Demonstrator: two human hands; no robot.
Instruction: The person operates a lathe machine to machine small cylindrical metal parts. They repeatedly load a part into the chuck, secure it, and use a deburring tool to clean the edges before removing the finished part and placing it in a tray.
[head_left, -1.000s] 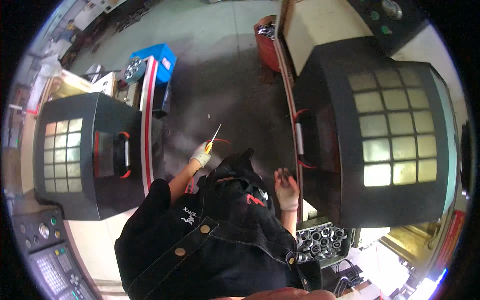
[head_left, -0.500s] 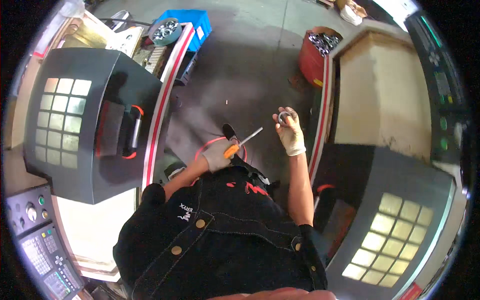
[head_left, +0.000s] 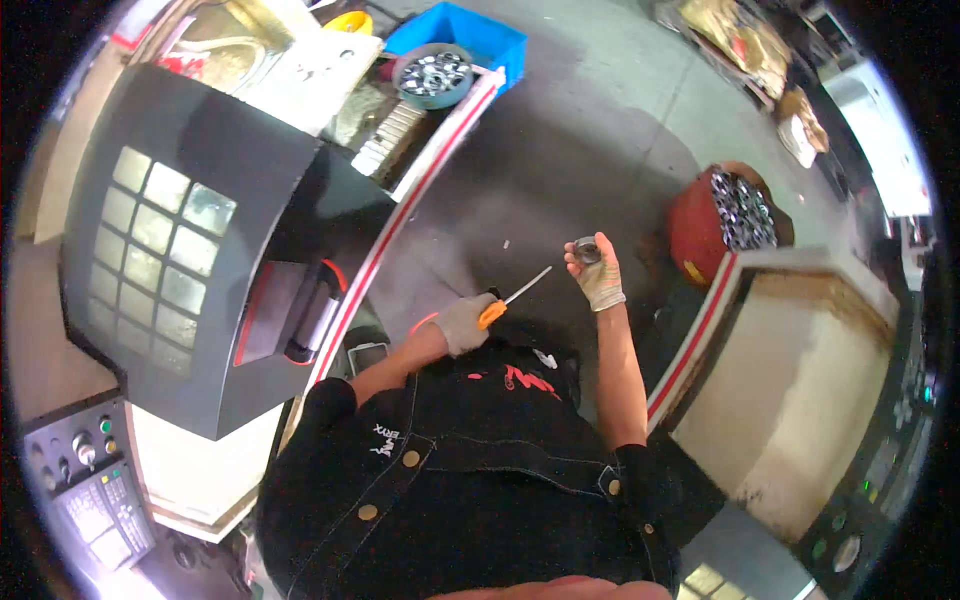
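Clamping the orange-handled tool [head_left: 493,314] in your left hand [head_left: 463,327] and the metal ring [head_left: 587,251] in your right hand [head_left: 603,283], hands apart, angle the shaft [head_left: 529,285] away from yourself.

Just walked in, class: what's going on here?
A person holds an orange-handled tool in the left hand and a ring in the right hand, both gloved. The tool points toward the ring without touching. A red bin of metal parts stands ahead to the right, a tub of parts to the left.
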